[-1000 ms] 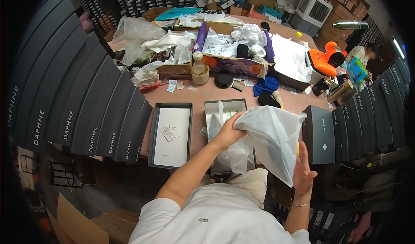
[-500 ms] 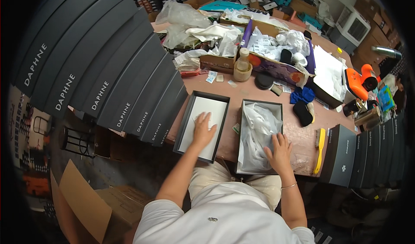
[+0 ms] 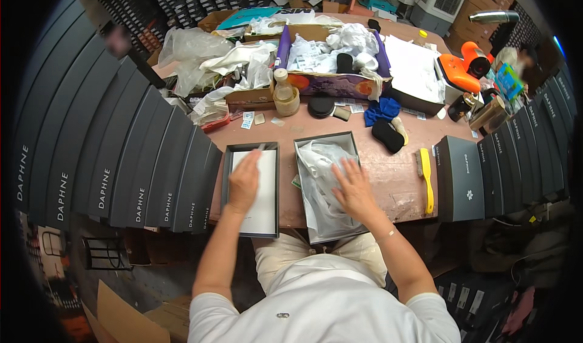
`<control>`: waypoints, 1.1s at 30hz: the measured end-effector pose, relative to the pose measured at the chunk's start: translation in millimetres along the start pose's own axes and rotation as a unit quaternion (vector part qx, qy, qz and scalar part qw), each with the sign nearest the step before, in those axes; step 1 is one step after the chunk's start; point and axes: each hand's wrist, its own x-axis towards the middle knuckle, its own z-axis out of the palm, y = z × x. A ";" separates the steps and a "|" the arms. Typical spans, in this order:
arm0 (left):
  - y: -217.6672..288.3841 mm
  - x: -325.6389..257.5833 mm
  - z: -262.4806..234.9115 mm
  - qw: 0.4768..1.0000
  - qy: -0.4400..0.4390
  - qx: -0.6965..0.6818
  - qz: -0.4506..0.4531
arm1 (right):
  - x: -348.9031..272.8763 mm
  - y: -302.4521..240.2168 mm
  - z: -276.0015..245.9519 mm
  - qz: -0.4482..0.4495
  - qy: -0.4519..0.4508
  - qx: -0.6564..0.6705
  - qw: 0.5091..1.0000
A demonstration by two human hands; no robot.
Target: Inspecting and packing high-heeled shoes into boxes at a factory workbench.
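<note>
Over a shallow dark grey box part (image 3: 277, 200) lined with a white sheet (image 3: 262, 200), my left hand (image 3: 244, 182) is closed, fingers bunched at its upper part. A small pale, see-through bit shows at the fingertips, too blurred to name. To the right lies an open dark grey shoebox (image 3: 351, 141) filled with crumpled white tissue paper (image 3: 320, 167). My right hand (image 3: 354, 191) rests on the tissue at the box's right side, fingers spread and holding nothing. Whatever is under the tissue is hidden.
Dark grey shoeboxes (image 3: 121, 161) are stacked at left; more boxes (image 3: 460, 179) stand right. A yellow-handled brush (image 3: 427, 182), black sponge (image 3: 387, 136), blue cloth (image 3: 382, 111) and bottle (image 3: 284, 94) lie about the table. Behind is a purple carton (image 3: 328, 83) of crumpled paper.
The view has shifted toward the right. My left hand went from lying spread on the white sheet to closed near its upper end. My right hand moved further onto the tissue.
</note>
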 end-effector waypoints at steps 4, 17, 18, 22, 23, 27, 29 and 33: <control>76.6 -20.0 60.9 0.971 -0.211 0.000 0.110 | 4.1 34.5 13.5 0.035 -0.107 0.077 0.991; 19.5 -117.1 53.2 0.935 -0.232 0.009 -0.267 | 5.8 -42.5 9.4 -0.046 -0.012 0.005 0.999; 15.5 -112.5 46.1 0.947 -0.197 -0.003 -0.255 | 5.4 -33.8 24.3 -0.024 -0.035 -0.013 0.999; 49.0 -51.9 -42.0 0.864 -0.092 -0.356 -0.344 | 3.9 -6.8 48.8 0.016 -0.062 0.006 0.998; 64.5 -41.5 -59.6 0.838 -0.073 -0.428 -0.329 | 3.6 -6.8 33.8 0.016 -0.046 0.055 0.997; 104.0 -33.9 -43.4 0.649 -0.020 -0.694 -0.309 | -7.6 -5.8 -40.0 0.148 0.031 0.346 0.926; 112.0 -56.1 -1.9 0.677 -0.079 -0.650 -0.336 | -16.3 7.6 -55.7 0.199 0.045 0.444 0.873; 105.4 -74.8 59.9 0.922 -0.103 -0.298 -0.226 | -49.4 59.6 -31.7 0.323 0.002 0.410 0.853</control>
